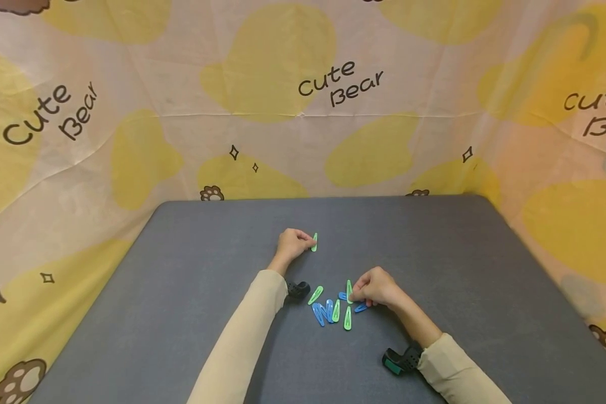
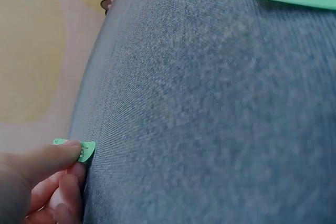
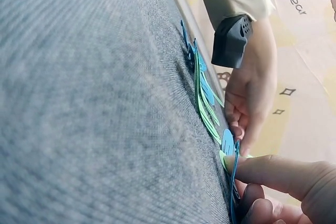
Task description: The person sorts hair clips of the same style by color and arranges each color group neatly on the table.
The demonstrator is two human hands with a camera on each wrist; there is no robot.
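Observation:
Toward the back of the table, my left hand [image 1: 292, 244] pinches a green hair clip [image 1: 315, 238] between thumb and fingers. The left wrist view shows this hair clip [image 2: 88, 152] under the thumb, close to the table surface. My right hand [image 1: 379, 287] is at the right side of a small group of snap hair clips, with thumb and fingers pinching another green hair clip [image 1: 349, 286]. A blue hair clip [image 1: 361, 308] lies just below its fingers, and another blue hair clip [image 1: 342, 295] sits partly behind the pinched one.
More hair clips lie in front: a slanted green one [image 1: 315, 295], blue ones [image 1: 318, 315] side by side, and green ones [image 1: 347, 318] nearer me. The grey table [image 1: 182, 280] meets a printed cloth [image 1: 262, 73] at its back and sides. Each wrist wears a dark camera mount [image 1: 401, 360].

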